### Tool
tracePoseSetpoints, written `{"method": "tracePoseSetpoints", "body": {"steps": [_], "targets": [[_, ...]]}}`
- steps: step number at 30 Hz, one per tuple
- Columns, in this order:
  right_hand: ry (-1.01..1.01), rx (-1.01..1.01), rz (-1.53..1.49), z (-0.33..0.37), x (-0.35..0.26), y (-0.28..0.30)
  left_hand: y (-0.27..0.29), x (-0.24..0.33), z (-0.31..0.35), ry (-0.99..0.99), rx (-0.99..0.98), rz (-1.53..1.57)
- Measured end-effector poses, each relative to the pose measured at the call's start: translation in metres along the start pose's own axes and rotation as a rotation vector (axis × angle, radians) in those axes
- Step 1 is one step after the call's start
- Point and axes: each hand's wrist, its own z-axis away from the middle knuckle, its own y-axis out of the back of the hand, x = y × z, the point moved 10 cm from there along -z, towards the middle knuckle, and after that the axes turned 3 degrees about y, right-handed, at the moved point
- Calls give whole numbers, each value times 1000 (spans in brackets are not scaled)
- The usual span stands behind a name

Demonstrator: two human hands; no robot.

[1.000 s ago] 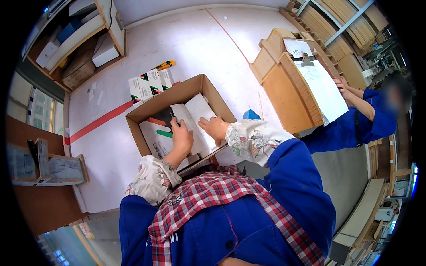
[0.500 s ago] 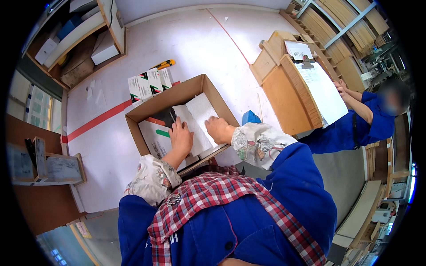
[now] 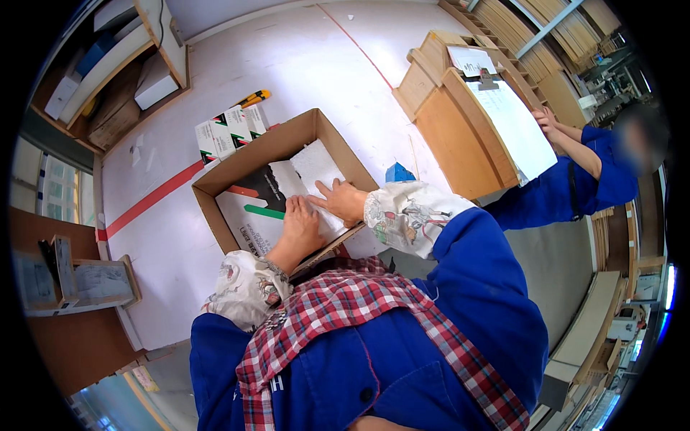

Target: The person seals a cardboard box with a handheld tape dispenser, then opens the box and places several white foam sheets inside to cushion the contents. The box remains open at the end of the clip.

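An open cardboard box stands on the table in front of me. Inside it, on the left, lies a flat printed carton in white and black with red and green stripes. White foam sheet fills the right side, its left part overlapping or meeting the carton. My left hand rests with fingers stretched along the foam's left edge, beside the green stripe. Pressing on the foam with fingers apart is my right hand, its fingertips close to the left one. Neither hand appears to grip anything.
Several small white cartons stand behind the box, with a yellow-black utility knife past them. A blue object lies right of the box. Farther right, a wooden stand holds a clipboard; a co-worker's hand touches its edge.
My right hand has moved left across the foam toward my left hand, its fingers now stretched. My left hand has shifted slightly along the foam's edge. The whole view has shifted a little.
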Motion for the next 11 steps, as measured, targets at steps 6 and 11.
{"method": "tracePoseSetpoints", "body": {"steps": [6, 11], "targets": [[-20, -33, -48, 2, 1, -8, -2, -2, 3, -52, 31, 100], [-46, -84, -172, 5, 5, -13, 2, -5, 7, 12, 172, 385]]}}
